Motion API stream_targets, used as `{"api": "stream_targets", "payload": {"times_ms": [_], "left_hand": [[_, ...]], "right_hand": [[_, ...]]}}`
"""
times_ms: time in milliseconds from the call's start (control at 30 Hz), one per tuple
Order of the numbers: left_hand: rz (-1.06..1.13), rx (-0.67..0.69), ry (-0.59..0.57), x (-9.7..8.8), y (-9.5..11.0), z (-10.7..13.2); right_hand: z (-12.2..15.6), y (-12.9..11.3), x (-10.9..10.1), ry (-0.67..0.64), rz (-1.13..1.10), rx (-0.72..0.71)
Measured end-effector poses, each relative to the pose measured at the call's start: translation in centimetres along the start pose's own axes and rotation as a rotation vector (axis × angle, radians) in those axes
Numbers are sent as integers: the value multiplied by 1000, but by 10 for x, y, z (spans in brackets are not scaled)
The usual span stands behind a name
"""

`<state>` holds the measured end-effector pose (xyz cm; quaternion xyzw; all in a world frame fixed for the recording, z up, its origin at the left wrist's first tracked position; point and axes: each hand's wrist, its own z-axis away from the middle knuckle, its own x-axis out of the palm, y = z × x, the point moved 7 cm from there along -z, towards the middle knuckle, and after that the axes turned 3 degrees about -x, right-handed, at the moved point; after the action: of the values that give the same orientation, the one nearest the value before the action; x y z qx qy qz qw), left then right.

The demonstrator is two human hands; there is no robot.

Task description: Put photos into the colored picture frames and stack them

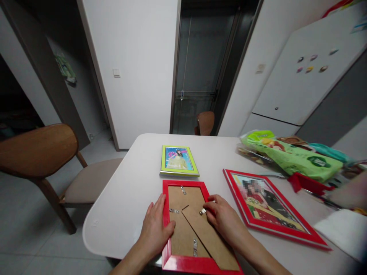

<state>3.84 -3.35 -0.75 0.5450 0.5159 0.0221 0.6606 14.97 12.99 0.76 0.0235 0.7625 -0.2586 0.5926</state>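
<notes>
A red picture frame (pixel 179 263) lies face down at the near edge of the table, its brown backing board (pixel 186 229) upward. Small metal turn clips sit around the board, among them a top clip (pixel 183 190), a left clip (pixel 174 211) and a bottom clip (pixel 195 247). My left hand (pixel 156 225) grips the frame's left side, thumb over the rim. At the right side, my right hand (pixel 223 219) has its fingers closed at the right clip (pixel 203 211), partly covering it. A folding stand leg lies flat on the board.
Beyond is a green-framed picture (pixel 179 160); a larger red-framed picture (pixel 272 208) lies to the right. Green food packaging (pixel 298 154), a red object (pixel 306 183) and white paper (pixel 344 229) occupy the table's right side. A wooden chair (pixel 43 152) stands left.
</notes>
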Motion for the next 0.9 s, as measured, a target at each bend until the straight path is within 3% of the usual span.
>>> {"api": "stream_targets", "payload": {"times_ms": [167, 233, 367, 433, 667, 767, 900], "left_hand": [[-43, 28, 8, 0, 0, 1], [-61, 42, 12, 1, 0, 1], [-90, 63, 18, 2, -2, 3], [-95, 68, 23, 2, -2, 3], [-96, 50, 14, 2, -1, 2], [-102, 54, 12, 2, 0, 2], [-149, 50, 0, 3, 1, 1]], "right_hand": [[4, -6, -3, 39, 57, -29], [12, -20, -8, 42, 42, -125], [34, -62, -2, -173, -154, -423], [40, -73, 2, -232, -205, -468], [32, -75, 6, -165, -212, -390], [15, -77, 8, -128, -278, -316], [-16, -89, 21, -42, -172, -245]]}}
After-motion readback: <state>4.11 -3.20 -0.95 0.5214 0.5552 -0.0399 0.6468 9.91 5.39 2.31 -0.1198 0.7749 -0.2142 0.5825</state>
